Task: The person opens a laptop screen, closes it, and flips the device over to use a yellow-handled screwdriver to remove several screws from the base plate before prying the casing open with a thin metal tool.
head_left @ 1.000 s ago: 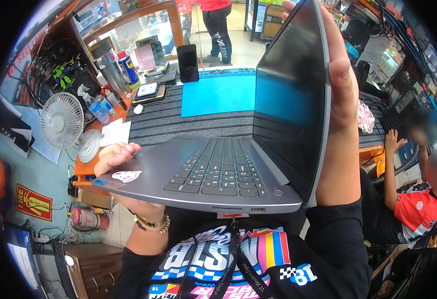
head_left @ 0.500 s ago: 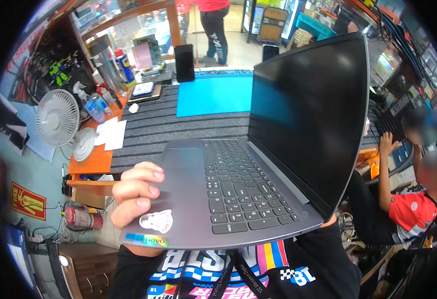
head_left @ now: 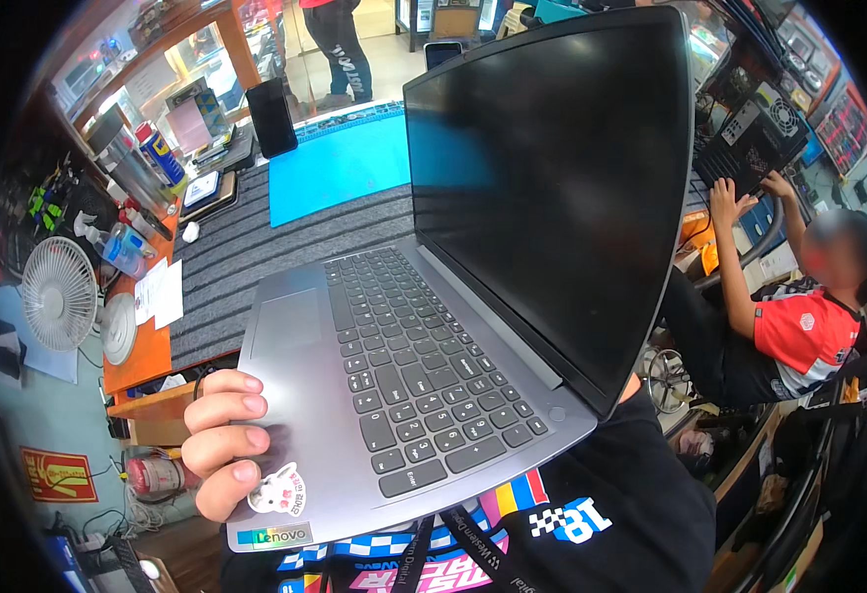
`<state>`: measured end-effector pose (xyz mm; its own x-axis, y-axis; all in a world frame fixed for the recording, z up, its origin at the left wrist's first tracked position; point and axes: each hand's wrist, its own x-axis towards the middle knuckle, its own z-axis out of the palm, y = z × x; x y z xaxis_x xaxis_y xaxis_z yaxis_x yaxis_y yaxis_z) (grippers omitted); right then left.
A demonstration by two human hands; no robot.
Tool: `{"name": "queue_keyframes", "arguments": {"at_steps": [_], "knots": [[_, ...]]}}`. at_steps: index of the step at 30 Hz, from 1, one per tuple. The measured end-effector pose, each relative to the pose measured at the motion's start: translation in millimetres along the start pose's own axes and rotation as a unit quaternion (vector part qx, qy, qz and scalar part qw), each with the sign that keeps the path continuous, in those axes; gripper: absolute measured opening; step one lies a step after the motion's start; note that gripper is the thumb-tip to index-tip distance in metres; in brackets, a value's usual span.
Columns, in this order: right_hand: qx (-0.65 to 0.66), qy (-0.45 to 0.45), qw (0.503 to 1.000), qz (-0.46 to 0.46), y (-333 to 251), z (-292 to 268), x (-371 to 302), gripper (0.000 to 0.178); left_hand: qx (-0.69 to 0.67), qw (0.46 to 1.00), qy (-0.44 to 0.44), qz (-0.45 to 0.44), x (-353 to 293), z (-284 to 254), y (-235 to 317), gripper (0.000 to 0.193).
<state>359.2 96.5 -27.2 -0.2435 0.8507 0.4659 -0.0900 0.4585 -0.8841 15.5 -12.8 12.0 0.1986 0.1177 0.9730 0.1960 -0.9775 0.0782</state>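
A grey laptop (head_left: 305, 395) is held up in front of my chest, turned so that its dark screen (head_left: 552, 188) stands on the right. My left hand (head_left: 224, 435) wraps its fingers over the palm-rest edge, just beside a white animal sticker (head_left: 280, 491). The thumb is hidden below the laptop. Of my right hand (head_left: 634, 386), only a sliver of skin shows behind the hinge end of the laptop; the fingers are out of sight. The keyboard (head_left: 424, 366) faces up, and no finger rests on its keys.
Beyond the laptop lies a ribbed grey bench mat (head_left: 226, 277) with a blue mat (head_left: 340, 168) and a black phone (head_left: 272, 119). A white fan (head_left: 60, 294), papers (head_left: 160, 294) and bottles stand at left. At right, a seated person (head_left: 799, 316) handles a computer case (head_left: 755, 138).
The laptop has shifted left and tilted in the picture, still in my grip. My view has turned, so the bench and fan sit farther left. The seated person now has both hands at the computer case.
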Motion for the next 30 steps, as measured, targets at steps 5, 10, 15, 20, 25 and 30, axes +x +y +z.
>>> {"name": "queue_keyframes", "arguments": {"at_steps": [5,10,15,20,25,30], "knots": [[0.003,-0.002,1.000,0.008,3.6,1.4,-6.3,0.098,0.028,0.999,0.020,0.016,1.0,3.4,-1.4,0.042],[0.001,-0.007,1.000,0.008,8.8,4.0,-8.5,0.099,0.032,0.998,0.058,0.020,-18.1,-0.9,-8.5,0.047],[0.001,-0.013,1.000,0.001,12.3,7.0,-6.9,0.099,0.008,1.000,0.011,-0.001,-30.5,-18.5,-1.5,0.042],[-0.004,-0.024,1.000,-0.006,13.2,10.8,-5.8,0.099,-0.001,0.999,-0.013,-0.032,-42.4,-23.5,7.0,0.041],[-0.006,-0.035,0.999,-0.023,9.5,15.1,1.7,0.099,-0.007,0.999,-0.010,-0.036,-42.4,-27.0,8.0,0.042],[-0.005,-0.049,0.997,-0.052,5.5,23.3,13.8,0.100,-0.004,1.000,0.001,-0.030,-35.1,-26.1,1.3,0.042]]}}
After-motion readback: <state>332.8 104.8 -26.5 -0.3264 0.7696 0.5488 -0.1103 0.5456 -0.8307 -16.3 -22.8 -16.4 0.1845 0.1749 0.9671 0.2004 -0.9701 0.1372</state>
